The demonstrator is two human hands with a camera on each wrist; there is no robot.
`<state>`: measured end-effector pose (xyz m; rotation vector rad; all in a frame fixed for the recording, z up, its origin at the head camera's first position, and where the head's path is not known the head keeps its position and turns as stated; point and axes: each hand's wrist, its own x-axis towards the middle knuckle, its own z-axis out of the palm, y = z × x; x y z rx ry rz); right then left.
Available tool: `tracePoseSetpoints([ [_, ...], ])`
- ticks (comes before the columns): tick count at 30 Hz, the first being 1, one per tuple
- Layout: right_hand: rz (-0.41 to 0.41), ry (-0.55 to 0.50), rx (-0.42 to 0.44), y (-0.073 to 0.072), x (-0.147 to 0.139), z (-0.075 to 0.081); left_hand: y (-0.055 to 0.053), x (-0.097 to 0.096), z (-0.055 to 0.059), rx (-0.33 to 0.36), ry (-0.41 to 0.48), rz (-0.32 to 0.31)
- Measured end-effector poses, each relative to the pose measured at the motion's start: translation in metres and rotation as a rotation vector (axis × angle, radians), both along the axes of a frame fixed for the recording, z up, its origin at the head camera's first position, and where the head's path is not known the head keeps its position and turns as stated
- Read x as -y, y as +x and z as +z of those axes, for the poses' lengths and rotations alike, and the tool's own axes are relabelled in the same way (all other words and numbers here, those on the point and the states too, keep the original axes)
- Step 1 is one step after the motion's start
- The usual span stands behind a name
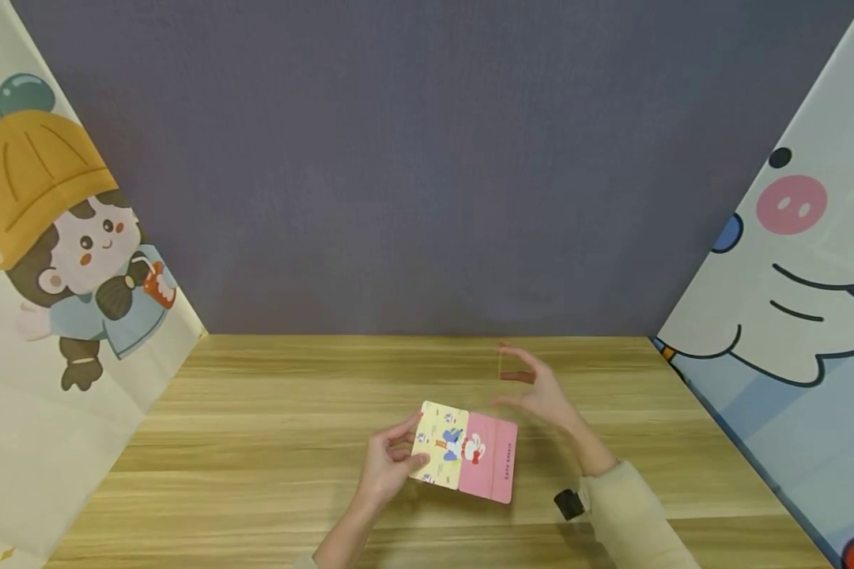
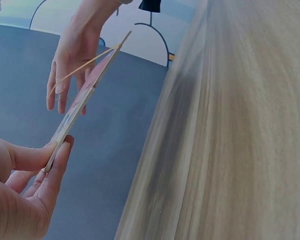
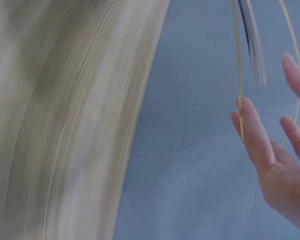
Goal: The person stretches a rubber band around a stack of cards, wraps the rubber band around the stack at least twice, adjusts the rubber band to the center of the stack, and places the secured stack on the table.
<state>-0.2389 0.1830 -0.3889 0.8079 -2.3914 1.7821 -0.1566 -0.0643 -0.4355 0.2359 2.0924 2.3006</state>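
A small notebook [image 1: 494, 458] with a yellow and pink cartoon cover is held tilted above the table. My left hand [image 1: 387, 466] pinches its yellow end, thumb on the cover and fingers behind, as the left wrist view shows. To the right, my right hand [image 1: 541, 391] has its fingers spread apart, with a thin yellow rubber band [image 3: 238, 65] stretched across them. In the left wrist view the band [image 2: 85, 65] runs from those fingers to the notebook's far end. Whether it loops fully round the notebook, I cannot tell.
Below both hands lies a wood-grain table [image 1: 256, 458]. A dark grey panel [image 1: 427, 174] stands behind it. Cartoon-printed sheets flank the left [image 1: 14, 395] and right [image 1: 825, 332]. A black strap piece [image 1: 568, 504] sits at the right sleeve's cuff.
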Motion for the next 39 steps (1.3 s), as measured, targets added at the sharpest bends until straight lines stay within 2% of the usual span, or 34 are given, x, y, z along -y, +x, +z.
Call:
tracePoseSetpoints([
  [7,-0.058,-0.091,0.092,0.006,0.004,0.004,0.006,0.005,-0.002,0.007,-0.004,-0.013],
  [13,-0.144,-0.149,0.036,0.021,0.017,0.018,0.009,0.008,-0.002,0.016,0.002,-0.019],
  [16,-0.217,-0.115,0.001,0.021,0.019,0.013,0.01,0.01,-0.002,0.021,0.013,-0.026],
  [20,-0.242,-0.125,-0.081,-0.037,-0.012,-0.073,0.013,0.013,-0.003,0.028,0.029,-0.039],
  [23,-0.177,-0.186,-0.128,-0.047,-0.018,-0.084,0.013,0.013,-0.005,0.031,0.024,-0.037],
  [26,-0.192,-0.162,-0.095,-0.006,0.004,-0.023,0.014,0.012,-0.006,0.037,0.001,-0.031],
  [27,-0.225,-0.13,-0.081,0.008,0.012,-0.001,0.014,0.011,-0.007,0.036,-0.003,-0.031],
  [30,-0.303,-0.003,-0.032,0.022,0.02,0.025,0.015,0.011,-0.008,0.032,-0.018,-0.03],
  [33,-0.297,0.081,0.049,0.025,0.019,0.034,0.015,0.01,-0.007,0.025,-0.022,-0.026],
  [39,-0.158,0.109,0.272,0.011,0.009,0.024,0.016,0.011,-0.008,0.025,-0.018,-0.029],
])
